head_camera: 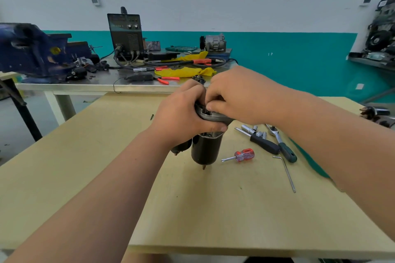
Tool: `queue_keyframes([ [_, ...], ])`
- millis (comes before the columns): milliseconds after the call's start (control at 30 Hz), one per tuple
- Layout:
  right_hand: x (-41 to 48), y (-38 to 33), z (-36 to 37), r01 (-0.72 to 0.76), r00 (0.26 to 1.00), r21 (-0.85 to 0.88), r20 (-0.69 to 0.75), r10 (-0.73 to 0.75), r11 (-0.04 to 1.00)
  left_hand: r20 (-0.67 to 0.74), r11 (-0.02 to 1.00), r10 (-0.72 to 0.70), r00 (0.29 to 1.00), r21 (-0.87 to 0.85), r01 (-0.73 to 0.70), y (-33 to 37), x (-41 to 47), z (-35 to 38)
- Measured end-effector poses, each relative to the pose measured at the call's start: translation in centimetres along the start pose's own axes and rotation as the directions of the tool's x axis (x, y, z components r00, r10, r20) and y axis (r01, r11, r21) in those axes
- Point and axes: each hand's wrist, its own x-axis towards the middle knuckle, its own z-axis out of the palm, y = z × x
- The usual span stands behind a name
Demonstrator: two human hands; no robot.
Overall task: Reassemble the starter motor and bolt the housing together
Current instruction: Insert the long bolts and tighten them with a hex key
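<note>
Bare skin met grey metal as the left hand (181, 113) clamped round the grey cast-metal housing (210, 115) at the top of a black cylindrical starter motor (206, 149). Its thumb was hooked under the flange and its fingers wrapped over the far side. The right hand (237, 96) lay bent over the housing's open mouth, thumb tip at the rim. Whether its curled fingers pinched a small part inside could not be told, since the hand itself hid them. The starter motor stood upright on its tail end near the middle of a pale tan wooden table (106, 156), with a smaller dark solenoid cylinder (181, 148) alongside it under the left wrist.

Judged from its steel can and cast nose, the unit was likely heavy, rigid and top-heavy on so narrow a foot. Its smooth painted body could slip in the palm. The flange of the housing, where the left hand had it, looked the surest place to take hold.

Just right of the motor lay a red clear-handled screwdriver (243, 155). Beyond it were a black-handled driver (263, 144), loose chrome sockets (256, 132), a green-handled ratchet (282, 145) and a bent steel hex key (287, 174). Behind the table stood a steel-topped bench (96, 86) carrying a blue vice (32, 53), a black welding unit (126, 34) and crumpled yellow cloth (186, 71).
</note>
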Motion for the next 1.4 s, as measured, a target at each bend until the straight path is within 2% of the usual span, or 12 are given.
queue_keyframes([
  [133, 0.0, -0.6, -0.7, -0.189, 0.981, 0.021, 0.055, 0.188, 0.982, -0.068, 0.991, -0.067, 0.995, 0.111, 0.075, 1.0, 0.2, 0.7],
  [267, 1.4, -2.1, -0.5, -0.416, 0.909, 0.046, 0.027, 0.415, 0.908, -0.216, 0.89, -0.235, 0.948, 0.344, 0.299, 2.6, 0.8, 2.6],
  [333, 2.4, -3.3, -0.8, -0.497, 0.868, 0.065, 0.062, 0.493, 0.866, -0.225, 0.86, -0.31, 0.924, 0.348, 0.373, 3.0, 1.0, 3.1],
  [400, 2.8, -3.2, -1.0, -0.453, 0.891, 0.054, 0.044, 0.451, 0.89, -0.236, 0.867, -0.319, 0.918, 0.319, 0.383, 2.9, 0.9, 3.0],
  [533, 0.8, -1.6, -1.3, -0.302, 0.951, 0.014, 0.076, 0.3, 0.953, -0.218, 0.91, -0.174, 0.96, 0.336, 0.241, 2.2, 0.1, 2.0],
  [600, 0.0, -1.6, -1.0, -0.325, 0.945, 0.042, 0.055, 0.323, 0.945, -0.189, 0.916, -0.125, 0.974, 0.355, 0.186, 2.2, 0.0, 2.0],
  [767, 0.6, -0.8, -1.1, -0.363, 0.93, 0.008, -0.067, 0.362, 0.932, -0.263, 0.897, -0.129, 0.956, 0.381, 0.226, 2.6, 0.1, 2.9],
  [833, 0.4, 0.2, -1.4, -0.246, 0.968, 0.047, -0.032, 0.248, 0.968, -0.266, 0.901, -0.154, 0.952, 0.357, 0.245, 1.8, 0.1, 2.5],
  [933, 0.2, 0.8, -0.3, -0.103, 0.995, 0.146, 0.03, 0.1, 0.984, -0.215, 0.943, -0.099, 0.972, 0.292, 0.161, 0.6, -0.1, 1.5],
  [1133, 0.3, 1.4, 1.6, 0.007, 1.0, 0.323, -0.03, 0.003, 0.946, -0.094, 0.996, -0.001, 0.996, 0.094, 0.01, -0.3, -0.4, 0.1],
  [1267, 0.3, 1.5, 0.7, 0.075, 0.997, 0.181, 0.005, -0.077, 0.981, -0.024, 0.997, 0.074, 0.997, -0.009, -0.074, -0.5, -0.1, -0.3],
  [1400, -0.2, 1.4, 0.7, 0.032, 0.999, 0.027, 0.0, -0.032, 0.999, -0.02, 0.997, 0.077, 0.997, -0.015, -0.077, 0.0, 0.2, 0.1],
])
